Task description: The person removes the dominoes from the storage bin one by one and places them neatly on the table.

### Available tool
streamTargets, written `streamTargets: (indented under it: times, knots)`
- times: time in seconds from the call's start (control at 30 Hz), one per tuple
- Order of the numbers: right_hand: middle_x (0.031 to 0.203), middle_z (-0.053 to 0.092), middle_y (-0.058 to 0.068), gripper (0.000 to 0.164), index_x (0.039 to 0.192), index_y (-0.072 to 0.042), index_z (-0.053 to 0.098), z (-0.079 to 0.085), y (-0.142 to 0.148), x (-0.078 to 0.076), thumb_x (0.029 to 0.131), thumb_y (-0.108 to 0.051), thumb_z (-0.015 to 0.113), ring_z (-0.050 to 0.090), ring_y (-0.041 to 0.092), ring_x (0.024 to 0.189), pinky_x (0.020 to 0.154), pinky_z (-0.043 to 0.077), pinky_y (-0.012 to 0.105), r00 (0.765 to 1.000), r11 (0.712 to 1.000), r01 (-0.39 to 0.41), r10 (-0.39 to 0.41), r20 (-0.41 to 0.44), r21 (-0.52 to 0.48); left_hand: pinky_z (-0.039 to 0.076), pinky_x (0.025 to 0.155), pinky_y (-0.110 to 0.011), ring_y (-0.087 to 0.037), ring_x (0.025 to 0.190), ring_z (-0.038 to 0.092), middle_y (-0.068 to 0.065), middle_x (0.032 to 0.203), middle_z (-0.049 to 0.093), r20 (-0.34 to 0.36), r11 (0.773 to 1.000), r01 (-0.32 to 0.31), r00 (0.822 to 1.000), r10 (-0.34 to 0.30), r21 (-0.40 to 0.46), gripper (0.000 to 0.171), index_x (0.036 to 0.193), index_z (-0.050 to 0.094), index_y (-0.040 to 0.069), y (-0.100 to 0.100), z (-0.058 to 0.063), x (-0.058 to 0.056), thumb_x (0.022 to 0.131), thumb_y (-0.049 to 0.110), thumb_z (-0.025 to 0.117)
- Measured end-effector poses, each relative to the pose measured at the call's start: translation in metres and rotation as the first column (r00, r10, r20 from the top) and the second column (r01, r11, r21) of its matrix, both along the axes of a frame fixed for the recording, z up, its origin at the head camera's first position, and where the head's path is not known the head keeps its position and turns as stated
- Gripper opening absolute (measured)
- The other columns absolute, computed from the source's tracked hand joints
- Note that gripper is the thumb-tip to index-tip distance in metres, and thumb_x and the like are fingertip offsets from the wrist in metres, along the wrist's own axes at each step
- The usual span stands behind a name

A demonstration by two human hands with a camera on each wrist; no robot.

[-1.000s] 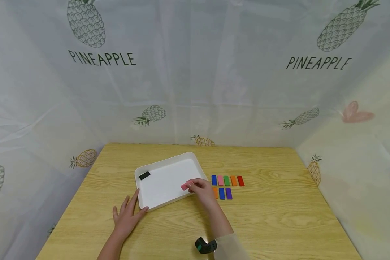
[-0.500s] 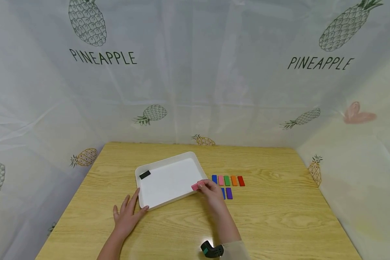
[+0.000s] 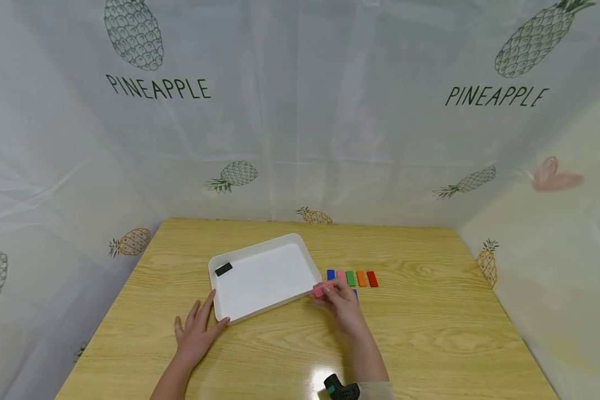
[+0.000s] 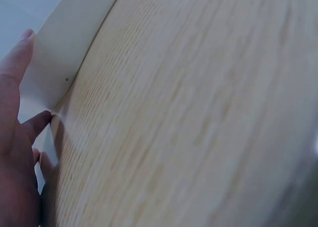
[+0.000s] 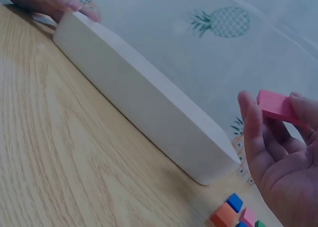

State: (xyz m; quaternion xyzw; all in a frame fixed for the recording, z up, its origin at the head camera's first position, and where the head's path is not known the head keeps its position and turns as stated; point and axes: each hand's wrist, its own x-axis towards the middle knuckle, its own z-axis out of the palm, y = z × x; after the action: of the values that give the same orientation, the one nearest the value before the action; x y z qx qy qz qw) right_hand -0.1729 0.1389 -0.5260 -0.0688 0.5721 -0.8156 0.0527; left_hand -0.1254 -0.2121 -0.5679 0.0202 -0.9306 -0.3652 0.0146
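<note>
My right hand (image 3: 347,314) pinches a pink domino-shaped block (image 3: 320,290) over the near right corner of the white tray (image 3: 267,280). In the right wrist view the pink block (image 5: 275,105) sits between thumb and fingertips, raised off the table beside the tray's end (image 5: 213,160). Fingers spread, my left hand (image 3: 195,336) touches the tray's near left corner. The left wrist view shows its thumb (image 4: 20,55) along the tray wall (image 4: 62,43). Inside the tray, at the far left, lies a black block (image 3: 223,269).
Right of the tray, a row holds blue (image 3: 331,274), pink (image 3: 341,274), green (image 3: 350,278), orange (image 3: 362,278) and red (image 3: 372,279) blocks. My right hand mostly hides a nearer row. Wood-grain table (image 3: 430,322) surrounds these; a pineapple-print sheet (image 3: 300,128) hangs behind.
My right hand has moved right with the pink block, from over the tray to its right edge, now covering most of the nearer row. The left hand and tray stay put.
</note>
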Motion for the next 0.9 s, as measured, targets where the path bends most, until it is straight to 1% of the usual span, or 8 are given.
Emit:
streamTargets:
  times: [0.1,0.17,0.23,0.4,0.6,0.67,0.77,0.9]
  knots:
    - [0.103,0.064,0.017,0.016,0.105,0.006,0.048,-0.001,0.006,0.0,0.103,-0.01,0.048,0.065,0.033,0.094,0.082,0.055,0.039,0.998,0.998,0.041,-0.043,0.035,0.052,-0.012,0.102,-0.07,-0.046,0.141,0.015,-0.024,0.151,0.034,-0.004,1.0,0.0,1.0,0.0,0.004,0.082,0.157,0.02,0.021,0.0,0.0,0.001,0.092,0.049,0.061]
    - [0.101,0.063,0.017,0.013,0.104,0.003,0.049,-0.002,0.01,0.001,0.103,-0.01,0.047,0.064,0.025,0.087,0.074,0.052,0.029,0.996,0.995,0.068,-0.072,0.056,0.071,-0.012,0.102,-0.071,-0.046,0.141,0.015,-0.024,0.151,0.034,-0.004,1.0,0.0,1.0,0.0,0.007,0.082,0.157,0.02,0.021,0.0,0.0,0.001,0.092,0.049,0.061]
    - [0.099,0.063,0.016,0.013,0.104,0.003,0.049,-0.003,0.015,0.001,0.103,-0.01,0.048,0.061,0.019,0.081,0.068,0.048,0.025,0.993,0.993,0.093,-0.099,0.067,0.078,-0.012,0.102,-0.07,-0.046,0.141,0.015,-0.024,0.151,0.034,-0.003,1.0,-0.001,1.0,0.001,0.005,0.082,0.157,0.02,0.021,0.0,-0.001,0.001,0.092,0.049,0.061]
    - [0.093,0.063,0.01,0.019,0.105,0.005,0.052,-0.005,0.028,0.002,0.102,-0.014,0.052,0.059,0.015,0.076,0.067,0.049,0.024,0.983,0.981,0.151,-0.162,0.085,0.118,-0.012,0.103,-0.07,-0.046,0.141,0.015,-0.025,0.151,0.034,-0.002,1.0,-0.003,1.0,0.003,0.002,0.082,0.157,0.02,0.02,-0.001,-0.001,0.0,0.092,0.049,0.062]
    - [0.089,0.062,0.009,0.023,0.11,0.015,0.054,-0.007,0.046,0.001,0.1,-0.007,0.055,0.06,0.013,0.073,0.069,0.054,0.025,0.962,0.962,0.221,-0.242,0.128,0.161,-0.011,0.102,-0.07,-0.046,0.141,0.015,-0.025,0.15,0.035,-0.003,1.0,-0.001,1.0,0.001,0.001,0.082,0.157,0.02,0.02,-0.001,0.0,0.0,0.092,0.049,0.062]
    - [0.089,0.063,0.008,0.024,0.11,0.016,0.056,-0.008,0.052,0.001,0.098,-0.005,0.057,0.06,0.013,0.072,0.068,0.055,0.025,0.949,0.95,0.249,-0.279,0.149,0.19,-0.011,0.103,-0.07,-0.046,0.141,0.015,-0.025,0.15,0.035,-0.006,1.0,-0.002,1.0,0.002,-0.001,0.082,0.157,0.021,0.02,-0.001,0.0,0.0,0.092,0.049,0.062]
    - [0.087,0.064,0.008,0.022,0.109,0.013,0.059,-0.009,0.061,0.0,0.096,-0.005,0.061,0.061,0.014,0.069,0.067,0.055,0.027,0.929,0.926,0.28,-0.328,0.172,0.253,-0.011,0.102,-0.07,-0.046,0.141,0.015,-0.025,0.15,0.035,-0.006,1.0,-0.002,1.0,0.002,-0.001,0.082,0.157,0.02,0.02,-0.001,0.0,0.0,0.092,0.049,0.062]
    - [0.086,0.063,0.007,0.023,0.108,0.011,0.063,-0.009,0.072,0.0,0.093,-0.007,0.066,0.062,0.014,0.067,0.066,0.056,0.026,0.915,0.892,0.289,-0.364,0.173,0.348,-0.011,0.102,-0.071,-0.046,0.141,0.015,-0.025,0.15,0.035,-0.005,1.0,-0.001,1.0,0.001,-0.003,0.082,0.157,0.02,0.02,0.0,-0.001,0.0,0.092,0.049,0.061]
